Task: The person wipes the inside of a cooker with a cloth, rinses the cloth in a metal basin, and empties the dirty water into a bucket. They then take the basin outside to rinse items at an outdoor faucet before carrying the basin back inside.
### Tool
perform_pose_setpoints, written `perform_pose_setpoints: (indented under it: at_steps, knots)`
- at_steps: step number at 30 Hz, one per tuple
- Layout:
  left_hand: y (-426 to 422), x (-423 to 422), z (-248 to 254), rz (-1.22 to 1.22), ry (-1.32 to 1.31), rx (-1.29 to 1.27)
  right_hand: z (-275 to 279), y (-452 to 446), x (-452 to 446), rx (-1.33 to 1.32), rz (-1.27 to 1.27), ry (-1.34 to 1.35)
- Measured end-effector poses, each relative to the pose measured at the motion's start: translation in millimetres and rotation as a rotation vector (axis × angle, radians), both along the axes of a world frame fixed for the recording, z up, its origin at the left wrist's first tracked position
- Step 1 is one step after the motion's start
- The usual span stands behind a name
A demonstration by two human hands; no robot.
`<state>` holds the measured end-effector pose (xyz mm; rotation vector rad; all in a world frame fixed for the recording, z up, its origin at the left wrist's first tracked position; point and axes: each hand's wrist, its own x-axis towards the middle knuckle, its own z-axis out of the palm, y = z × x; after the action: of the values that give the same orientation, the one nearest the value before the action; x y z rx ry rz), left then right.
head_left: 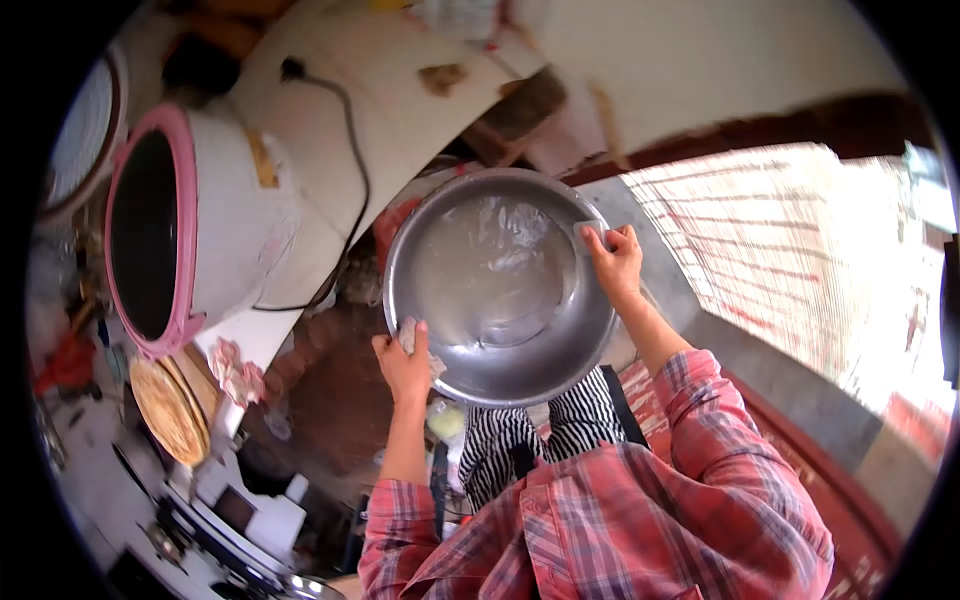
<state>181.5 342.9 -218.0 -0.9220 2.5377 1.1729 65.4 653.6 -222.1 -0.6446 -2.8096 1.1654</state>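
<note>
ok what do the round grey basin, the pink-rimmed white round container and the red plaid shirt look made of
Round grey basin: probably metal, smooth with a satin finish, from the soft sheen along its wall. Pink-rimmed white round container: plastic or painted metal, perhaps; its smooth side leaves that open. Red plaid shirt: matte woven cloth, by its soft folds.

Seen from one head-worn camera, pointed forward and down, plaid shirt [630, 515] caught close below, basin [592, 315] framed centrally, corners blacked out
</note>
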Motion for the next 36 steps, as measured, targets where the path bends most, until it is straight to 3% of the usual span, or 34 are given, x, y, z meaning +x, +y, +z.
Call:
perform_pose_setpoints:
  at_steps: [7, 13, 18, 23, 32, 34, 36]
  knots:
    - [119.3, -7.9, 84.3, -0.347, 0.08, 0.029, 84.0, 137.4, 91.3, -0.003, -0.277, 0.065]
    - [255.9, -56.3, 139.2, -0.792, 0.221, -0.046, 103.9, 251.8, 185.2, -0.011, -0.642, 0.2]
    - [395.0, -93.9, 154.0, -1.132, 0.347, -0.017, 110.0, 315.5, 259.1, 0.042, -1.0, 0.314]
    - [539.4, -122.7, 167.6, -1.587, 0.294, -0.185, 96.3, 352.1, 312.2, 0.07, -1.31, 0.375]
    - [758.2, -125.9, 183.9, -2.283, 0.307, -0.485, 93.0, 381.3, 326.6, -0.021, -1.838, 0.351]
    - [799.5, -132.9, 168.3, -2.644, 0.36, -0.48, 93.2, 385.8, 322.2, -0.015, -1.917, 0.368]
    - [833.3, -136.5, 159.7, -2.815, 0.394, -0.51, 90.5, 390.6, 315.6, 0.029, -2.006, 0.404]
